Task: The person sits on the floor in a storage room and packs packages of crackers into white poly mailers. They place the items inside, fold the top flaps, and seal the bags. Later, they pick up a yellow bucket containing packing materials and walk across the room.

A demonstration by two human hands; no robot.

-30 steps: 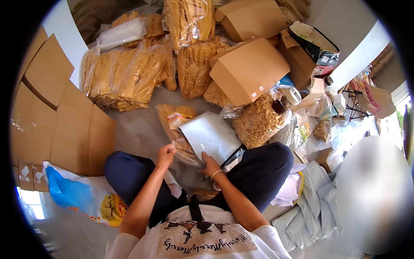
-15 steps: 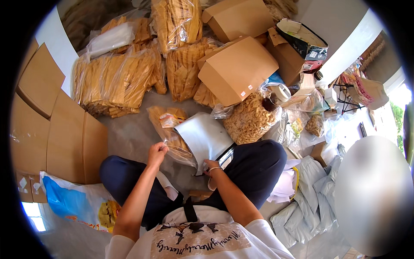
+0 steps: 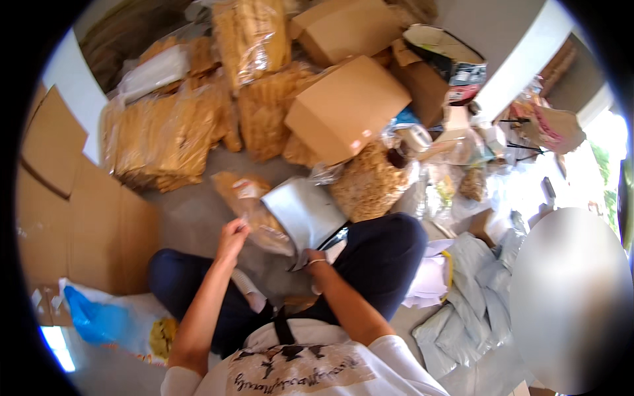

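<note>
I sit cross-legged on a grey floor. My left hand pinches the near end of a clear plastic bag of tan snack pieces, which lies slanted in front of my knees. My right hand grips the lower edge of a grey poly mailer bag, held tilted up with its mouth toward the snack bag. The snack bag's near end sits at the mailer's opening; how far it is inside I cannot tell. A wristband shows on my right wrist.
Flattened cardboard sheets lean at my left. Several bagged tan snack packs pile ahead, with cardboard boxes behind. A bulk bag of loose snacks sits beside my right knee. Grey mailers lie stacked at right. A blue plastic bag lies at lower left.
The grey mailer has tipped more upright and come closer to me. My left hand has stayed on the snack bag's near end while the right slid along the mailer's lower edge.
</note>
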